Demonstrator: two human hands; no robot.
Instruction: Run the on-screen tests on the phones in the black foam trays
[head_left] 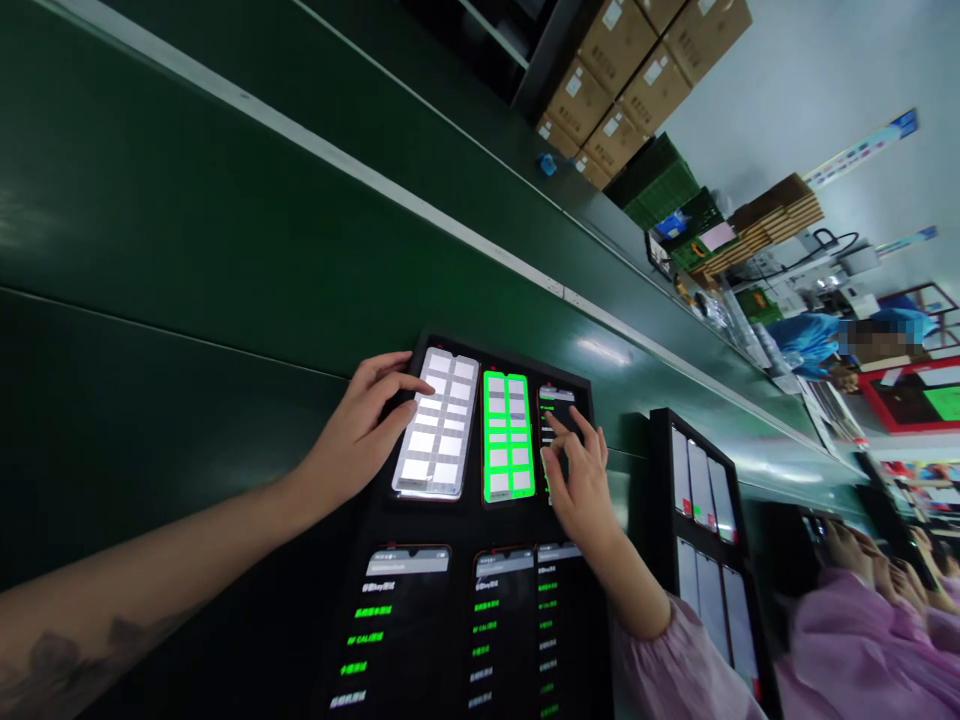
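Touching white-screen phone [439, 425] in far-left slot of black tray [465, 525] with left hand [366, 425], index extended, other fingers together. Tapping dark-screen phone [561, 412] in far-right slot with right hand [583, 485], fingers spread. Flanking green-screen phone [508, 437].

Phones [508, 437] in tray [465, 522]; second tray [661, 470] to its right
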